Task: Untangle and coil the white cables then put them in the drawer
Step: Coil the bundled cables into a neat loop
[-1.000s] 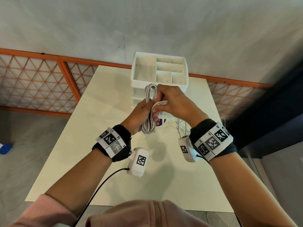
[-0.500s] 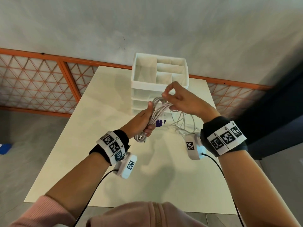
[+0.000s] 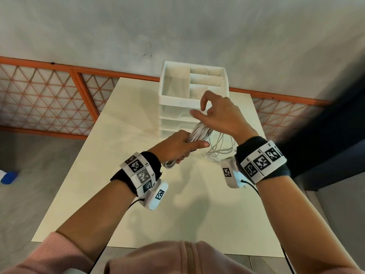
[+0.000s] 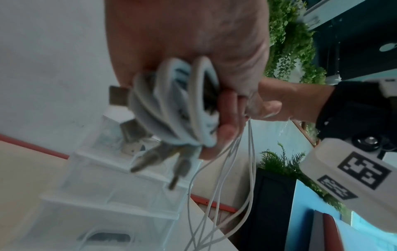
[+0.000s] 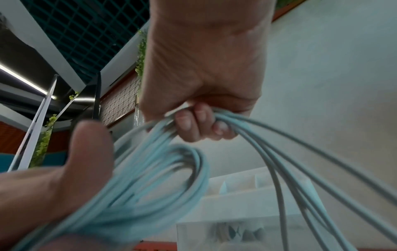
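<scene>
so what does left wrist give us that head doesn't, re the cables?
Left wrist only: metal plug ends sticking out of the coiled bundle, and fingertips curled round it.
Head only: the table, the organizer's open top compartments, and the right hand raised above the coil, loose strands trailing to the table.
Both: left hand keeps a grip on the coil; white drawer unit behind it.

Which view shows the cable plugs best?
The left wrist view: the plugs stick out of the coiled white cables that the left hand grips. The head view hides them behind that hand; the right wrist view shows only blurred cable loops.
</scene>
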Tool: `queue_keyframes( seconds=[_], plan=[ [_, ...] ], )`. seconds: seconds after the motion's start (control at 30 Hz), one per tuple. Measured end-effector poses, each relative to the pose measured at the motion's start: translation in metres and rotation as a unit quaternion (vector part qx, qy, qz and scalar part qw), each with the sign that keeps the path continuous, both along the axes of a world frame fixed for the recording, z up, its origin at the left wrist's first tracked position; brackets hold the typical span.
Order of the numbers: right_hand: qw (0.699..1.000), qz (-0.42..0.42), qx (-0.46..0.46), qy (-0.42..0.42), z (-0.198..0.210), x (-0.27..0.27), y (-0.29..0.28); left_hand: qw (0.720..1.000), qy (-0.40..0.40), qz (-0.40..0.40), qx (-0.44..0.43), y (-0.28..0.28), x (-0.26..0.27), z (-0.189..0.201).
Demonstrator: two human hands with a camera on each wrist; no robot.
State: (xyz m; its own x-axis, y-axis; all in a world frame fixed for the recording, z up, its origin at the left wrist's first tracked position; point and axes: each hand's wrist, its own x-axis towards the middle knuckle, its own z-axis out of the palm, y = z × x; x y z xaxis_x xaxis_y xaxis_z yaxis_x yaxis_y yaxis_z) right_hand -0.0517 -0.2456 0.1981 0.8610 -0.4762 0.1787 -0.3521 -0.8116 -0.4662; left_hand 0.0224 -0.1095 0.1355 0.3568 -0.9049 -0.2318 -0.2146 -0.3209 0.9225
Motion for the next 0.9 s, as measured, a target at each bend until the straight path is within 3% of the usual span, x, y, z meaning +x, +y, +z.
queue_keyframes(
  seconds=[0.17, 0.33, 0.47, 0.67, 0.9],
  plan=[
    [0.969, 0.155, 0.156, 0.117, 0.011, -0.009, -0.015, 1.0, 0.006, 0.022, 0.021, 0.006, 0.011, 0.002],
    [0.964, 0.173, 0.177, 0.095, 0.001, -0.011, -0.02, 0.993, -0.091, -0.016, 0.078, 0.011, 0.016, 0.003],
    [0.976, 0.147, 0.153, 0.049, -0.007, -0.002, -0.014, 0.988, -0.129, -0.024, 0.088, 0.006, 0.002, 0.003],
    [0.981, 0.061, 0.187, 0.002, -0.013, -0.003, -0.017, 1.0, -0.018, -0.006, -0.008, 0.009, 0.007, 0.003],
    [0.954, 0.032, 0.298, -0.016, -0.042, -0.017, -0.016, 0.992, 0.044, 0.062, -0.1, 0.015, 0.018, 0.011]
  ],
)
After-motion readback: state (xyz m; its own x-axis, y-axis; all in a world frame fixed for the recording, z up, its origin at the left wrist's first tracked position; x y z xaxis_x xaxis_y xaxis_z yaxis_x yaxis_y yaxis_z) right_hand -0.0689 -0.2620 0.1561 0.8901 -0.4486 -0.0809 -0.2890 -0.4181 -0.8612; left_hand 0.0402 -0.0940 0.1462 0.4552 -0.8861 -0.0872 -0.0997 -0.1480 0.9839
